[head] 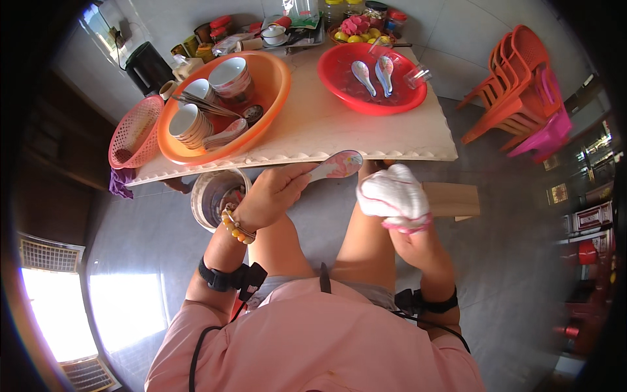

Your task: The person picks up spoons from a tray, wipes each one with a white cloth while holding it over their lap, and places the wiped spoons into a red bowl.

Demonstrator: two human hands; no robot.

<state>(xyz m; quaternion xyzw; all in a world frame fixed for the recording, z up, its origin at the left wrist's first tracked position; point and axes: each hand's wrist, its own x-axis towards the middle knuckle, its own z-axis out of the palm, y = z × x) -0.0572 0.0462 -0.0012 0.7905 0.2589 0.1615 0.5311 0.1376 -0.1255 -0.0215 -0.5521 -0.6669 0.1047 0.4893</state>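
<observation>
A floral ceramic soup spoon [341, 164] is gripped at its handle by my left hand [268, 197], in front of the table's edge. My right hand [413, 245] is closed on a white cloth with pink edging [394, 192], which hides most of the fingers, a little to the right of the spoon. On the table, a red plastic basin [338, 93] contains two ceramic spoons [363, 77] and some clear glasses [417, 76]. The orange basin [274, 110] holds stacked bowls [229, 76], chopsticks [208, 105], a perforated metal ladle [253, 113] and several ceramic spoons [226, 134].
A pink plastic basket [139, 134] leans beside the orange basin. Below the table's front edge [313, 158] stand a bucket [197, 201] and a wooden stool [453, 198]. A black kettle [149, 68] is back left; stacked red chairs [519, 83] stand right.
</observation>
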